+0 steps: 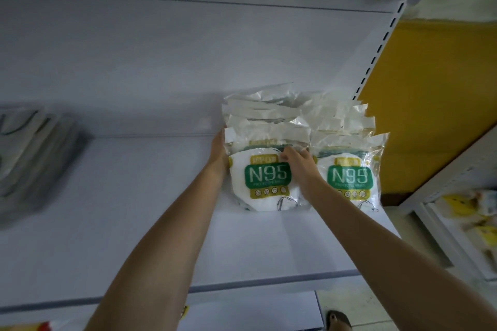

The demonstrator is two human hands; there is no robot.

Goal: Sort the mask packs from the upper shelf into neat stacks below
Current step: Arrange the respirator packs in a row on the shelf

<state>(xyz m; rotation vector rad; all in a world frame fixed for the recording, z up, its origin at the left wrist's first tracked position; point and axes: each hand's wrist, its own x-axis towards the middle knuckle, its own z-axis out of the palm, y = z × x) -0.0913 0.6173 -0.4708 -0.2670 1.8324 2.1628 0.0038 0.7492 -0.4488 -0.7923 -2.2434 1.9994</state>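
Two stacks of clear N95 mask packs with green labels lie side by side on a white shelf (134, 209). The left stack (265, 183) has several packs fanned out behind its top one. My left hand (219, 153) presses flat against that stack's left edge. Over the top pack's upper right part rests my right hand (298, 162), its fingers curled over the pack's edge. The right stack (349, 172) lies untouched near the shelf's right upright.
A blurred grey pile of packs (35, 158) sits at the shelf's far left. A slotted upright (382, 43) and a yellow wall (430, 105) bound the right side. Another rack with yellow goods (468, 212) stands lower right. A shoe (337, 320) shows below.
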